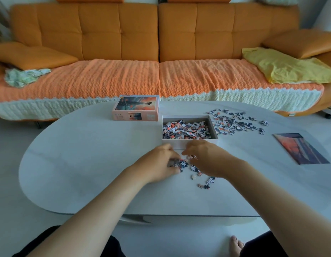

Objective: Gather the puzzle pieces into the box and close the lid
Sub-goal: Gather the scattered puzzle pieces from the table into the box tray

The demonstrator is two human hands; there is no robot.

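Observation:
An open white box (190, 140) stands mid-table, half full of puzzle pieces (187, 129). Its pink lid (135, 108) with a sunset picture lies to the box's back left. A small heap of loose pieces (183, 164) lies just in front of the box. My left hand (159, 164) and my right hand (207, 158) cup this heap from both sides, fingers curled around pieces. A few stray pieces (207, 182) trail toward me. A larger scatter of pieces (235, 121) lies to the right of the box.
A sunset picture card (301, 148) lies flat at the table's right. The white oval table (77, 164) has its near edge close to my knees. An orange sofa (157, 43) with a yellow cloth (287, 65) stands behind it.

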